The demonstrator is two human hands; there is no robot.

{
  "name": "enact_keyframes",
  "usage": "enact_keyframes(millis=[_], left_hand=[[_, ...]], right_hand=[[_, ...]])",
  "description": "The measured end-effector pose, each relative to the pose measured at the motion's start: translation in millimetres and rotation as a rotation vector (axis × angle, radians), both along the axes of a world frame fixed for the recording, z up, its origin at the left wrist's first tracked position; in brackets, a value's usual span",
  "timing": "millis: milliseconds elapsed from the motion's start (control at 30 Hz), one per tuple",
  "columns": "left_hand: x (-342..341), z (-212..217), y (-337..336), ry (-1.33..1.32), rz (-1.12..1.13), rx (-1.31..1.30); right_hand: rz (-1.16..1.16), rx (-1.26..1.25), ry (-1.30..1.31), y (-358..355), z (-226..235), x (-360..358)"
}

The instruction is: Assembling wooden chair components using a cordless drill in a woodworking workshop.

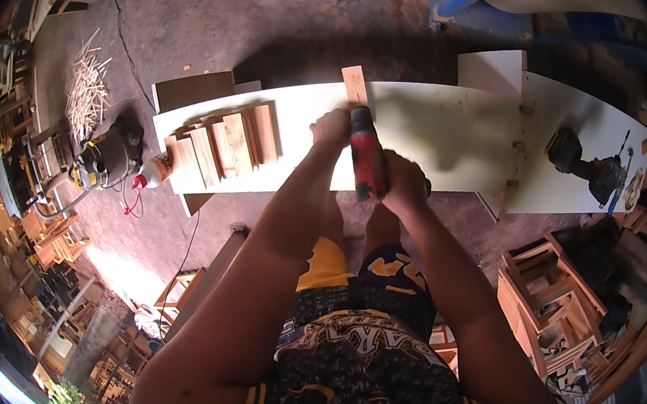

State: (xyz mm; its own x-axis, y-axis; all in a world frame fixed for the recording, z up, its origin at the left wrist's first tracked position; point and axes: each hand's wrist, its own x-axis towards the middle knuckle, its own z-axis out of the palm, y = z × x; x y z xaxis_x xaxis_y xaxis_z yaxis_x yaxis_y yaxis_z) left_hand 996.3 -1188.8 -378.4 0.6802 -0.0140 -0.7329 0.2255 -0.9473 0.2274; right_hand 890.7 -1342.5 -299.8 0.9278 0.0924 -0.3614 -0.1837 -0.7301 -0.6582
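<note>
My right hand grips a red and black cordless drill, its nose pointing away from me over the white bench. A short wooden strip lies under the drill's nose and juts past the bench's far edge. My left hand is closed at the near end of this strip, beside the drill's nose. The fingers are partly hidden, and the drill's bit cannot be made out. To the left, several wooden pieces lie side by side on the white bench.
A second power tool lies on the bench's right end. A white bottle with a red cap is at the left end. On the floor are a black machine, a heap of thin sticks, a cord and wooden frames.
</note>
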Motion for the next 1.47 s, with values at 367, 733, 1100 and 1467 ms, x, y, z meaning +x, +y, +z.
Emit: enact_keyframes(millis=[367,733,1100,1467], left_hand=[[-25.4,-6.2,-45.8,-0.477,0.037,0.046],[-1.1,15.2,-23.9,0.115,0.954,-1.304],[-125.0,126.1,-23.2,0.253,0.216,-1.125],[-212.6,182.4,153.7,-0.026,1.033,-0.995]], right_hand=[[-0.079,-0.343,-0.4,-137.3,-60.8,-77.9],[0.053,-0.121,-0.252,-156.4,-48.8,-68.4],[-0.018,0.312,-0.284,-81.8,42.3,-28.3],[0.114,0.355,0.027,11.6,65.2,37.2]])
